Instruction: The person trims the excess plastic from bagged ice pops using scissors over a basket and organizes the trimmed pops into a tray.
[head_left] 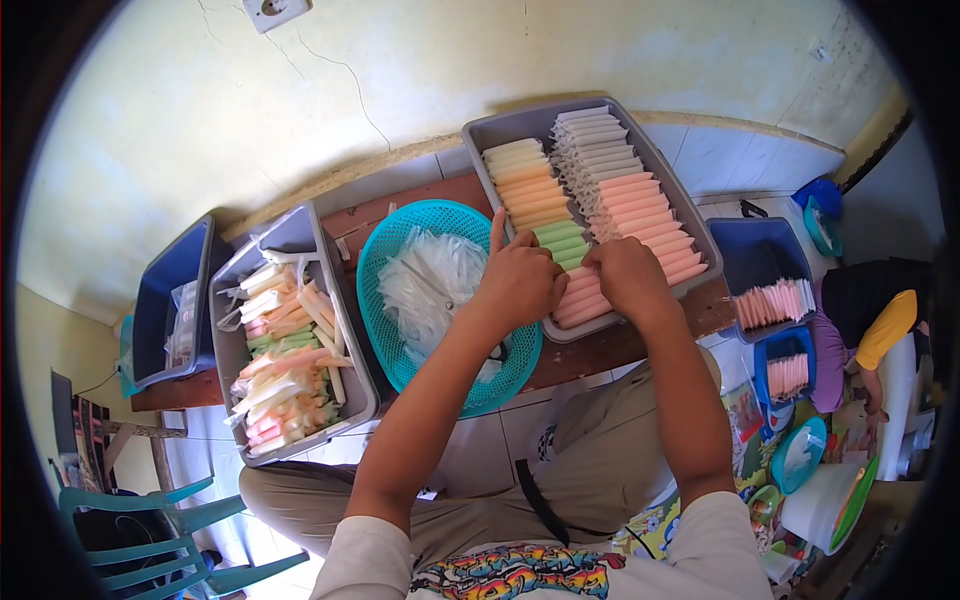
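Both my hands are over the grey tray (690,205) of plastic-sleeved ice pops, at its near left part. My left hand (522,277) has curled fingers at the left end of a green ice pop (572,262), with one finger stretched out along the tray's rim. At the other end of that ice pop, the closed fingers of my right hand (628,275) pinch it. My fingertips are partly hidden. Around it lie rows of cream, orange, green and pink ice pops (640,205), neatly stacked in two columns.
Left of the tray stands a turquoise basket (372,250) with clear plastic sleeves and scissors (440,292). Further left, a grey bin (230,350) holds jumbled ice pops, beside a dark bin (150,280). At right, a person (860,310) bends near blue bins (745,245) of pink ice pops.
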